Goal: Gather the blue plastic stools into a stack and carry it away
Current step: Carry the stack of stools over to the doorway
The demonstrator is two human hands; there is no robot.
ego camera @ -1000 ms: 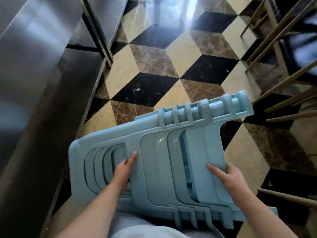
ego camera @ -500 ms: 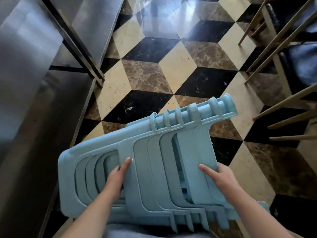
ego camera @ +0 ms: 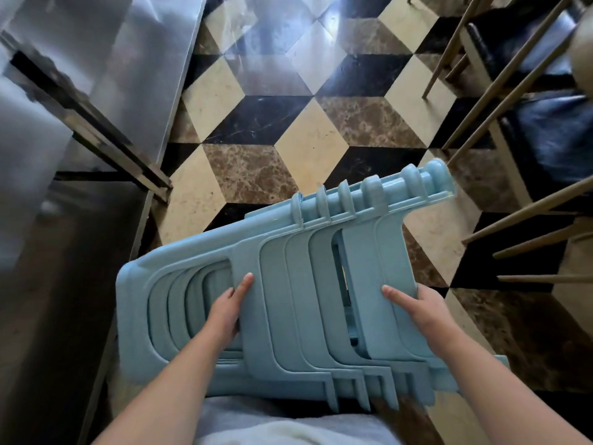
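Both hands: we are gripping the stool stack (ego camera: 288, 284), left hand (ego camera: 224, 311) curled through its openings, right hand (ego camera: 420, 308) clasping a leg.
Advice: we are keeping it level, clear of right-side chairs (ego camera: 526, 123).

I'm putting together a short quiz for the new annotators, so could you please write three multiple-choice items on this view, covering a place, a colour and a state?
1. Where is the left hand on the stack of blue plastic stools?
A. Near the seat end, at the arched side openings
B. On the feet at the far end
C. Off the stack

2. What colours are the floor tiles?
A. Red and white
B. Black, cream and brown marble
C. Plain grey

3. How is the stack held?
A. Upright on the floor
B. On its side, in both hands, off the floor
C. Resting on a chair

Answers:
1 A, the fingers wrap the leg edge beside the nested arches.
2 B, the three tones form a cube pattern.
3 B, the right hand grips the other end and the nested legs run sideways above the tiles.
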